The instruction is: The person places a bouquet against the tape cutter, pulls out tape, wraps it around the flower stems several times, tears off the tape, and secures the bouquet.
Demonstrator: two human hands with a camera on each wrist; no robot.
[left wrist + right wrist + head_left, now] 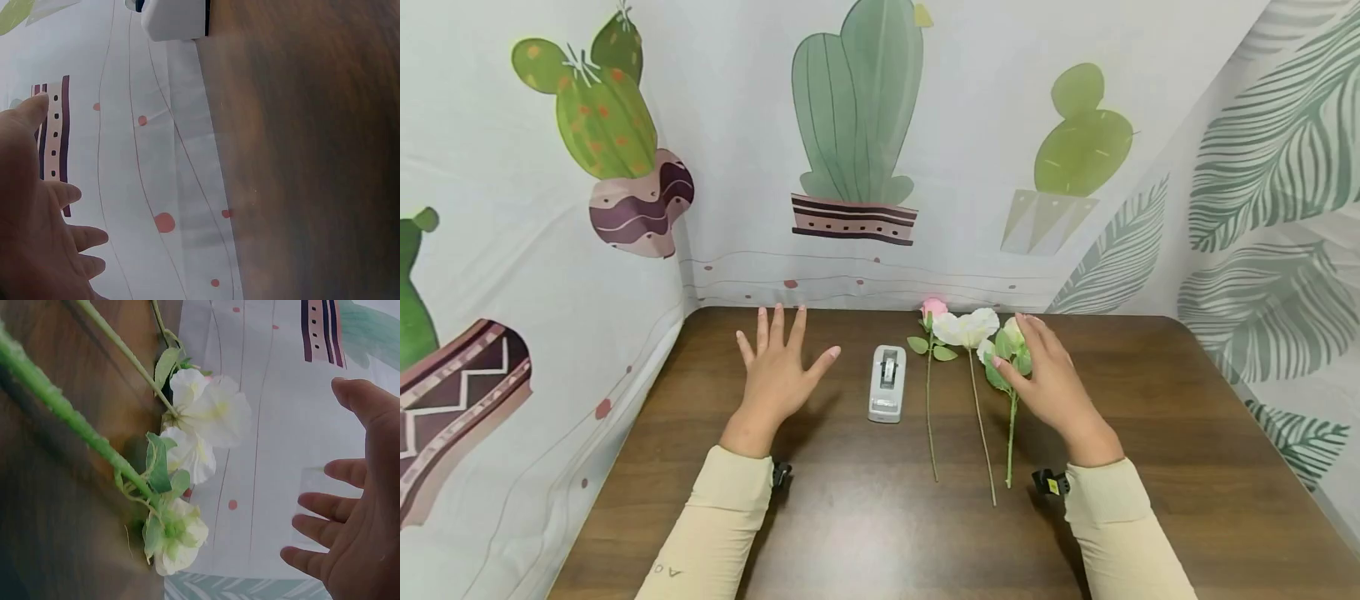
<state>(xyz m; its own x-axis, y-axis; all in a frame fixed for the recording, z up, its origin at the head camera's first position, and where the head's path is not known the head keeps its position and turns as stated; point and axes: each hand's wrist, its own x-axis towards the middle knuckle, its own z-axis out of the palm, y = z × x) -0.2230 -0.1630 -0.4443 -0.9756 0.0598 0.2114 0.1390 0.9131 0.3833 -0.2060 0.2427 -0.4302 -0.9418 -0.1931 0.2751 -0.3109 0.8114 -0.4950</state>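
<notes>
My left hand (777,375) is spread over the table's left half, fingers straight, holding nothing. To its right lies a white tape dispenser (887,385) with a roll of tape in it; part of the dispenser (175,19) shows at the top of the left wrist view. Three artificial flowers lie side by side: a pink rose (933,308), a white flower (966,327) on a thin stem, and a cream rose (181,540) with a thick green stem (75,419). My right hand (1054,383) hovers over the cream rose, partly hiding it in the head view, fingers extended and holding nothing.
The brown wooden table (850,533) has rounded far corners. Behind it and to the sides hangs a white cloth (737,167) printed with cacti and leaves. A dark wrist strap device (1051,482) sits at the right cuff, another (782,475) at the left.
</notes>
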